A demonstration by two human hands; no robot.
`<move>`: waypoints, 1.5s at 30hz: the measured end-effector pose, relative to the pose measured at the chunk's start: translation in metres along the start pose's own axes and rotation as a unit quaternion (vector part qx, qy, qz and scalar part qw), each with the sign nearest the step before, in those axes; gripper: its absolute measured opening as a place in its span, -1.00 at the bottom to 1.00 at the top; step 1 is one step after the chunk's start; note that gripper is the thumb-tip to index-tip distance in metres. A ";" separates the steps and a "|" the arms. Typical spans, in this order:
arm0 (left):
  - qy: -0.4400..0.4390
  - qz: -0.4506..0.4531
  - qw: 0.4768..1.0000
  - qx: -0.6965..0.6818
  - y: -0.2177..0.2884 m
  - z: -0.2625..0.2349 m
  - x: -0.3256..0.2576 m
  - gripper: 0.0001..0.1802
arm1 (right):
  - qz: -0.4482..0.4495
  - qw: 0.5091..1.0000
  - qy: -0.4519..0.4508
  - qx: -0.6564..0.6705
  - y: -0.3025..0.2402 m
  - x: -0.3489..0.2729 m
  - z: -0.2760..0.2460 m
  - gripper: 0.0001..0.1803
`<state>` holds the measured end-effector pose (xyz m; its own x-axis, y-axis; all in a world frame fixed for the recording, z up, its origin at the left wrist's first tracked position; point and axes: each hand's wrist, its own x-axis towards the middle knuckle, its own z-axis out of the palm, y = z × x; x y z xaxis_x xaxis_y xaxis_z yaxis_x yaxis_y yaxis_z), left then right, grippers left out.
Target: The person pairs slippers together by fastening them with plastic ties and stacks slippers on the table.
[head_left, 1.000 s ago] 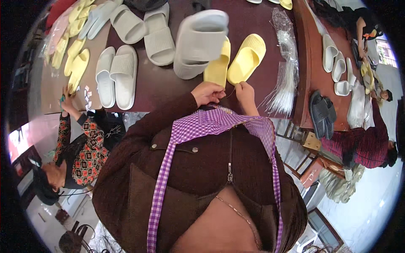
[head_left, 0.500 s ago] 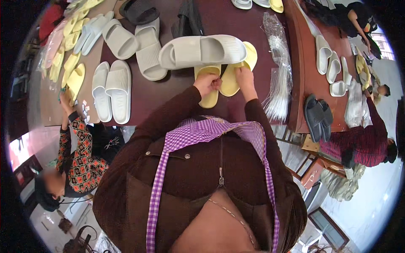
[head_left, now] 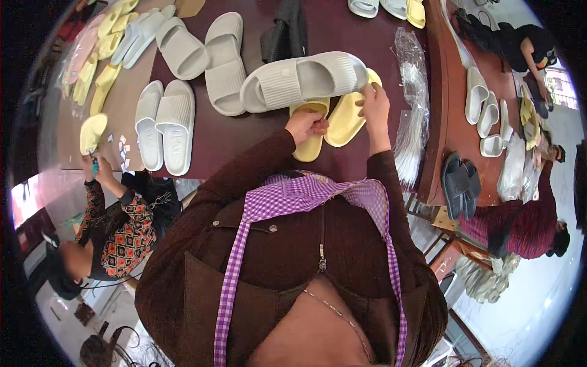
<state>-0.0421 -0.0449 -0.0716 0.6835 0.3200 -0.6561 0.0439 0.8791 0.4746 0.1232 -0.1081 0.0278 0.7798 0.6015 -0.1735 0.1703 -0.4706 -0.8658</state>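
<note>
Yellow slippers: left yellow slipper and right yellow slipper lie side by side on the dark red table, toes partly hidden by the grey slipper pair, which crosses above them; whether it rests on them cannot be told.
Handling: all look like one-piece moulded foam; probably light, bendable, not fragile, with smooth faces that may slide a little.
Hold: the strap edge or sole rim seems the surest place; the ribbed strap of the grey pair should give extra friction.
Left hand: left hand lies over the left yellow slipper, fingers curled inward; whether they pinch anything cannot be told.
Right hand: right hand stands upright at the grey pair's right end, fingers bent and slightly parted; a grip cannot be confirmed.
Forearms: both reach forward; the left slants inward, the right rises nearly straight.
Surroundings: white slipper pair at left; clear plastic bundle at right.
</note>
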 end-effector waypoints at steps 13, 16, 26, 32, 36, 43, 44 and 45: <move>-0.004 0.055 0.998 0.010 0.001 0.004 -0.006 -0.81 | -0.228 0.971 -0.068 0.038 -0.037 0.051 0.052 -0.73; 0.010 0.069 0.998 0.003 0.002 0.010 -0.011 -0.80 | -0.196 0.977 0.070 -0.047 0.003 0.094 -0.003 -0.78; 0.020 0.193 0.979 0.061 -0.022 0.010 -0.016 -0.78 | -0.061 0.986 -0.071 -0.137 0.116 0.127 -0.053 -0.69; 0.034 0.115 0.986 -0.115 -0.021 0.006 -0.024 -0.78 | 0.076 0.983 -0.161 0.033 0.071 0.074 -0.039 -0.78; 0.018 0.109 0.987 -0.113 -0.019 0.006 -0.025 -0.77 | 0.015 0.997 -0.066 0.038 0.089 0.060 -0.034 -0.75; 0.033 0.100 0.988 -0.114 -0.018 0.008 -0.025 -0.77 | 0.125 0.991 -0.041 -0.039 0.098 0.060 -0.034 -0.75; 0.034 0.101 0.988 -0.114 -0.018 0.007 -0.025 -0.77 | 0.153 0.985 -0.059 -0.058 0.097 0.060 -0.033 -0.75; 0.033 0.098 0.988 -0.113 -0.016 0.007 -0.026 -0.78 | 0.152 0.985 -0.060 -0.058 0.098 0.061 -0.031 -0.75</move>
<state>-0.0559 -0.0701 -0.0581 0.6138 0.5077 -0.6046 -0.2539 0.8521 0.4578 0.2059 -0.1380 -0.0529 0.7299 0.4898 -0.4768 0.0125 -0.7070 -0.7071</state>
